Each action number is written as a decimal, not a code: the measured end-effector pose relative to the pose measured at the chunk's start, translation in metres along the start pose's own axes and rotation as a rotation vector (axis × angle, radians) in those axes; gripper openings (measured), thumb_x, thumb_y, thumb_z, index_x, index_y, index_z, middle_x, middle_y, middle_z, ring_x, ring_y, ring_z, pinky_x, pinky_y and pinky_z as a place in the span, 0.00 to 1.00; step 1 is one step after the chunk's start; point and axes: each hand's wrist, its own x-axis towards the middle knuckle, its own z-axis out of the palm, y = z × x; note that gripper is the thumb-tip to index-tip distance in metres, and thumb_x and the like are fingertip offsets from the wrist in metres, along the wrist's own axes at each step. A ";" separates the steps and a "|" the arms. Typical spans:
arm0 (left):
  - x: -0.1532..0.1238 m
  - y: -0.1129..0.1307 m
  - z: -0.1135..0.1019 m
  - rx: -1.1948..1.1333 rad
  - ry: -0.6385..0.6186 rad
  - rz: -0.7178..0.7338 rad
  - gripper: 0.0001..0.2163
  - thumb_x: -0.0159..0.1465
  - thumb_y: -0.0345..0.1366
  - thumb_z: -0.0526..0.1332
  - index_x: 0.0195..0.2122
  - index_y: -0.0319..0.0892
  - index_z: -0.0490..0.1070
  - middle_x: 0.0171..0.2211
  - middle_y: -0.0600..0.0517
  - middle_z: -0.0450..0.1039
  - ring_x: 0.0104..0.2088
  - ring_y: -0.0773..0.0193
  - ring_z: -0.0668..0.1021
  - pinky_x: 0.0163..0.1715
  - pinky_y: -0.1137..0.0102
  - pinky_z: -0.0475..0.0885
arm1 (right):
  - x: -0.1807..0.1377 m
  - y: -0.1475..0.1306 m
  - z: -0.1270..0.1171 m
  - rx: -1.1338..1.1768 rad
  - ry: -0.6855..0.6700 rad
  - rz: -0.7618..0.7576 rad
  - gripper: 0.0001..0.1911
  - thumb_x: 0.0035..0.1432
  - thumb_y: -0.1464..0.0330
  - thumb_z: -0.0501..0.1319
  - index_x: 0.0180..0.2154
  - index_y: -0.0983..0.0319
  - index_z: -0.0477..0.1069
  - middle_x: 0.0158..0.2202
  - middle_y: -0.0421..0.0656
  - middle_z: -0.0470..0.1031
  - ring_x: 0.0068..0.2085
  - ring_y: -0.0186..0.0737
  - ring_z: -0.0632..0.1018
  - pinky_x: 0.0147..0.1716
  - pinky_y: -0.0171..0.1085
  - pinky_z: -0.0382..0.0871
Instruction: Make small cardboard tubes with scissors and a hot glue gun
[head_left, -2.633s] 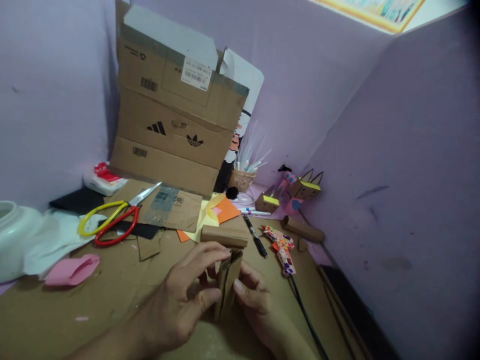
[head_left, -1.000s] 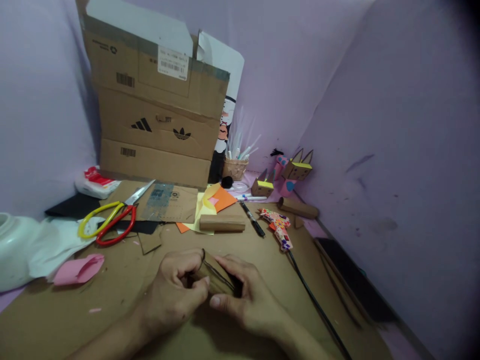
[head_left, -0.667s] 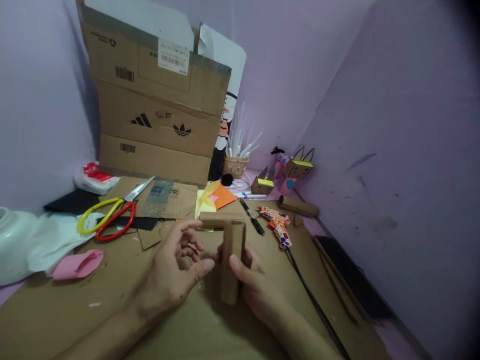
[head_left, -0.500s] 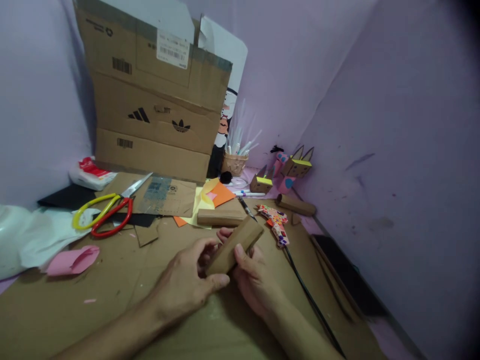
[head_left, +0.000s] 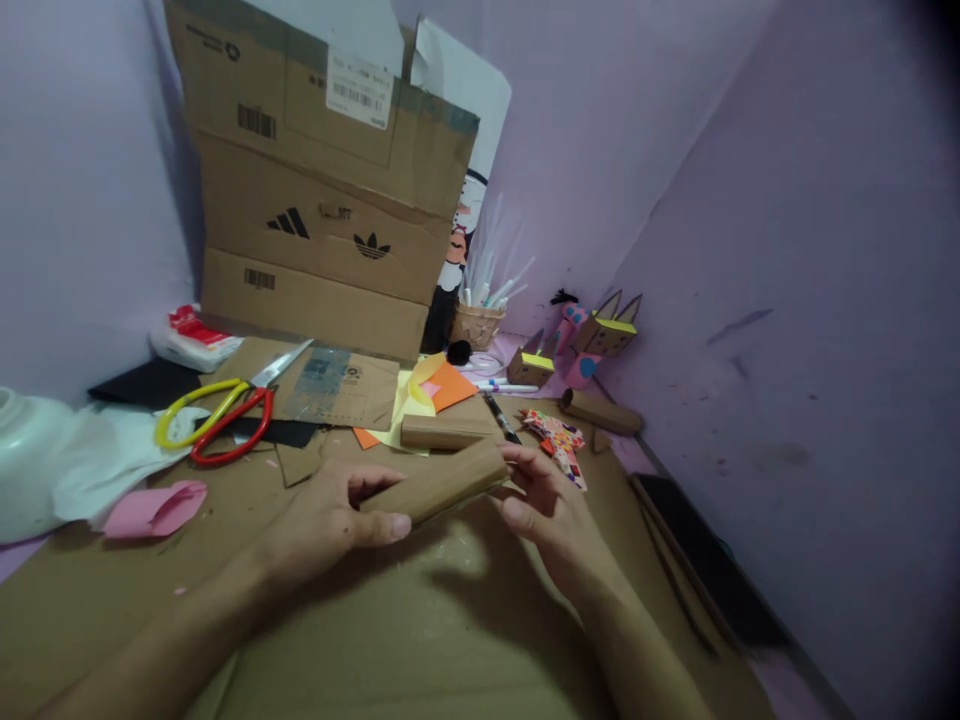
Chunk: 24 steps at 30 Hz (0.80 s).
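The cardboard stick [head_left: 435, 485] stood up a moment ago. Now it lies almost flat, just above the table [head_left: 420, 640], long side up. The left hand [head_left: 330, 520] pinches one end and the right hand [head_left: 551, 505] grips the other.

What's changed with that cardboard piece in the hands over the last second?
The cardboard block went from upright in the right hand to lying nearly level, with the left hand now gripping one end and the right hand at the other. The second block and scissors stayed put.
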 end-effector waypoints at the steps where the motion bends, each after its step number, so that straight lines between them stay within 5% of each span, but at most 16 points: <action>1: -0.001 0.000 0.000 -0.031 -0.025 -0.024 0.18 0.49 0.41 0.65 0.41 0.41 0.75 0.34 0.48 0.79 0.33 0.52 0.79 0.29 0.66 0.72 | -0.001 -0.002 0.000 -0.012 -0.059 0.021 0.20 0.43 0.62 0.70 0.40 0.58 0.73 0.48 0.46 0.71 0.48 0.46 0.72 0.45 0.42 0.67; 6: 0.000 -0.002 0.003 -0.020 0.027 0.010 0.19 0.49 0.42 0.65 0.42 0.42 0.74 0.35 0.48 0.78 0.35 0.53 0.78 0.30 0.66 0.72 | -0.006 0.005 0.008 -0.065 -0.157 0.107 0.12 0.49 0.61 0.66 0.34 0.61 0.78 0.39 0.46 0.77 0.48 0.49 0.73 0.47 0.45 0.66; 10: 0.004 -0.006 0.005 -0.147 0.124 0.141 0.23 0.53 0.43 0.64 0.48 0.43 0.63 0.41 0.47 0.73 0.33 0.60 0.77 0.27 0.70 0.71 | -0.006 0.014 0.014 0.065 0.121 0.192 0.12 0.46 0.59 0.68 0.26 0.63 0.77 0.26 0.42 0.77 0.30 0.39 0.76 0.36 0.40 0.71; 13: 0.004 -0.009 0.010 -0.279 0.186 0.205 0.19 0.53 0.38 0.65 0.43 0.45 0.59 0.36 0.51 0.71 0.29 0.66 0.75 0.26 0.72 0.70 | -0.004 0.013 0.019 0.273 0.219 0.292 0.15 0.41 0.59 0.71 0.22 0.65 0.76 0.20 0.39 0.73 0.23 0.32 0.73 0.31 0.36 0.74; 19: -0.004 -0.011 0.027 -0.184 0.318 0.422 0.10 0.53 0.33 0.63 0.35 0.42 0.65 0.28 0.55 0.69 0.28 0.67 0.73 0.26 0.74 0.69 | -0.004 0.010 0.027 0.462 0.203 0.346 0.14 0.37 0.62 0.73 0.23 0.64 0.75 0.21 0.38 0.74 0.25 0.31 0.74 0.35 0.35 0.76; 24: -0.010 -0.005 0.023 0.135 0.385 0.588 0.04 0.56 0.30 0.60 0.24 0.40 0.68 0.29 0.52 0.68 0.30 0.66 0.73 0.28 0.73 0.68 | -0.010 0.021 0.027 0.402 0.085 0.501 0.17 0.40 0.59 0.72 0.30 0.63 0.76 0.26 0.41 0.76 0.26 0.33 0.75 0.29 0.35 0.76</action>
